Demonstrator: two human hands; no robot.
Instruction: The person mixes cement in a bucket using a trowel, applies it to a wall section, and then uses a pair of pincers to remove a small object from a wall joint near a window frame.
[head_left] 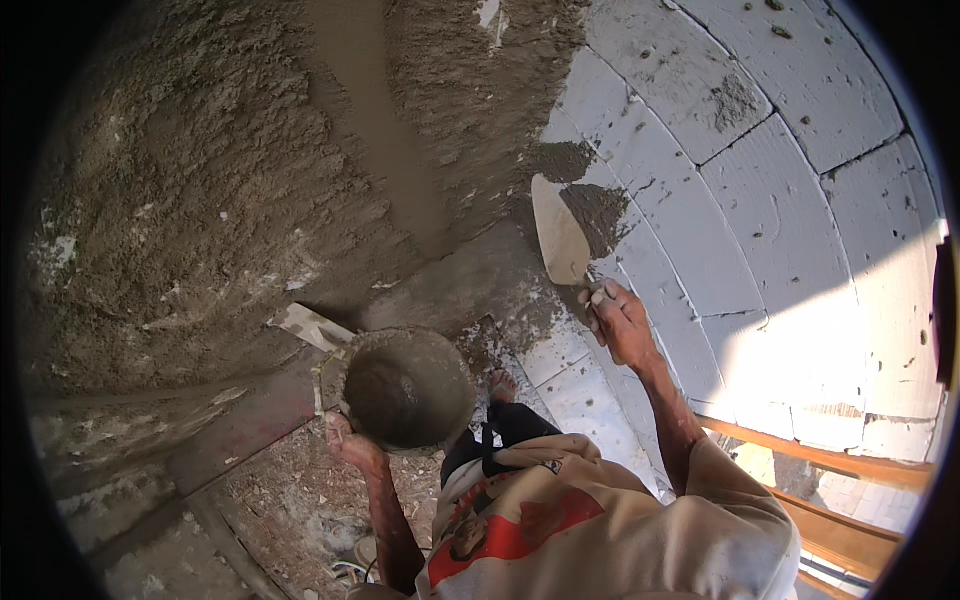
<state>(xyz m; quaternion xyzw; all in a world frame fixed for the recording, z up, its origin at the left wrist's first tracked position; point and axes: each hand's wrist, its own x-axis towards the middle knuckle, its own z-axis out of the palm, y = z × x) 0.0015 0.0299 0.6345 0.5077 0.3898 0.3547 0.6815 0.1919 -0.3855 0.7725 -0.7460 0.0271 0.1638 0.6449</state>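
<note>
My right hand (616, 322) grips a pointed trowel (560, 228) by its handle, the blade held near a patch of wet grey mortar (605, 215) on the white blocks. My left hand (352, 442) holds a mortar-coated bucket (430, 390) at its left side; its dark inside shows grey smears. A pale flat strip (303, 322) lies beside the bucket's upper left; whether my left hand touches it, I cannot tell.
Rough wet plaster (180, 170) with a smoother vertical band covers the left wall. A white block wall (740, 230) curves along the right. Below are debris-strewn flooring (260, 490), my bare foot (503, 385) and orange timber rails (830, 525) at lower right.
</note>
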